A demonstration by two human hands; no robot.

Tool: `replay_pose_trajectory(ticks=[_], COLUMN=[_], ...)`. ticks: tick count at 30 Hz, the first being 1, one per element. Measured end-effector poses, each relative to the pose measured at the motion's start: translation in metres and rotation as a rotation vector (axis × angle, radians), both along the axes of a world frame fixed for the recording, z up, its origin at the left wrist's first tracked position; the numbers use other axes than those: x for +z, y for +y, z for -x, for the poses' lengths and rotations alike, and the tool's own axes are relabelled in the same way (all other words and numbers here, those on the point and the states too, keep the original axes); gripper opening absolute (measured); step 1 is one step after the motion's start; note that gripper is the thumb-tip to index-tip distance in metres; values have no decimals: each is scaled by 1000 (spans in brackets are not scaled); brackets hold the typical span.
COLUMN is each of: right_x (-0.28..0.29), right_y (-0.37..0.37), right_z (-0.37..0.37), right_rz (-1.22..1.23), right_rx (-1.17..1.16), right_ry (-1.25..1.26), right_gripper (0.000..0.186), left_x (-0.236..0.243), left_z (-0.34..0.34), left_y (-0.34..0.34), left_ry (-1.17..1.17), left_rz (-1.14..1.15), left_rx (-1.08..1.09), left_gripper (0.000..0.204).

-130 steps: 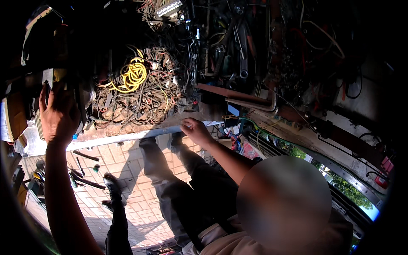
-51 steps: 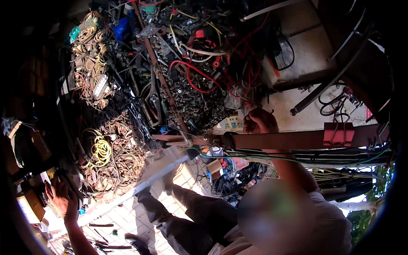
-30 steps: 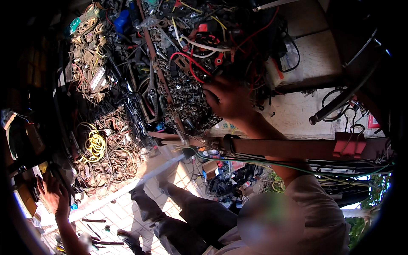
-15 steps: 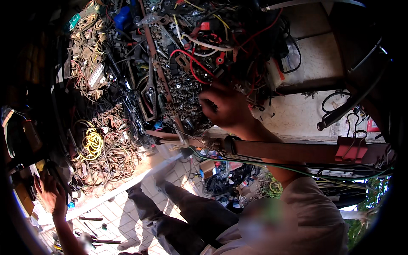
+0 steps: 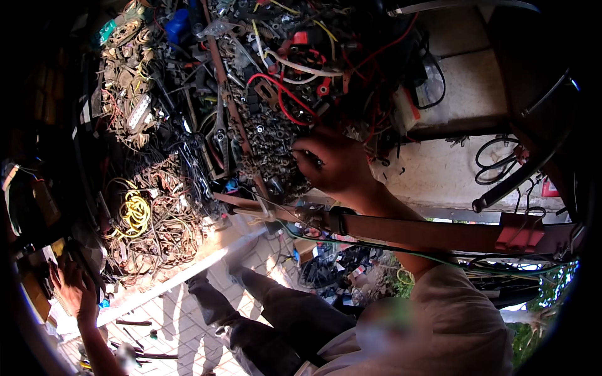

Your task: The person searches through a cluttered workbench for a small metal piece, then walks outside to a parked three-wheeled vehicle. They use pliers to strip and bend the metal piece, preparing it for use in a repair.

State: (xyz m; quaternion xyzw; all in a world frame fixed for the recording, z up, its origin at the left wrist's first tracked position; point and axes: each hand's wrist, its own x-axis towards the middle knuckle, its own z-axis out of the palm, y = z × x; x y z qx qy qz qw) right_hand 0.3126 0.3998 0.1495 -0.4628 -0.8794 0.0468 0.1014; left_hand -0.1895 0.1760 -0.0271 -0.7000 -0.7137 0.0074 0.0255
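Note:
My right hand (image 5: pixel 335 161) reaches over a heap of small nuts and bolts (image 5: pixel 269 141), its fingers curled into a pinch. Shade hides whatever the fingertips hold, if anything. A red wire (image 5: pixel 285 91) loops over the heap just beyond that hand. At the far left, my left hand (image 5: pixel 74 289) rests with fingers extended beside dark and yellowish boxes (image 5: pixel 37 294); nothing shows in its grasp.
A brown strap (image 5: pixel 401 230) with a red binder clip (image 5: pixel 520 232) crosses above my right forearm. A rusty bar (image 5: pixel 227 88) divides the heaps. Coiled yellow cable (image 5: pixel 135 213) lies on tangled scrap wire. A wrench (image 5: pixel 221 131) lies near the bar. Black hose (image 5: pixel 520 172) hangs at right.
The view has shifted slightly. My right hand stays over the nuts and bolts with its fingers still curled, and my left hand remains beside the boxes.

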Motion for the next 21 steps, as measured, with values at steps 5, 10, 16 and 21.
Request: replay_pose_trajectory(ticks=[5,10,16,21], right_x=[1,-5,0,-15], right_y=[-7,3,-3,3], right_z=[1,-16,-6,-7], right_rz=[105,74,4,-95], right_rx=[78,100,275,374], right_ry=[-20,-67,57,-45], right_gripper=[12,18,28,36], left_x=[-3,-4,-3,3], left_z=[0,3,0,-4], left_y=[-1,-2,-3,3], left_ry=[7,41,64,39], left_rz=[3,10,20,63], left_rx=[14,9,14,-1], left_gripper=[15,16,15,11])
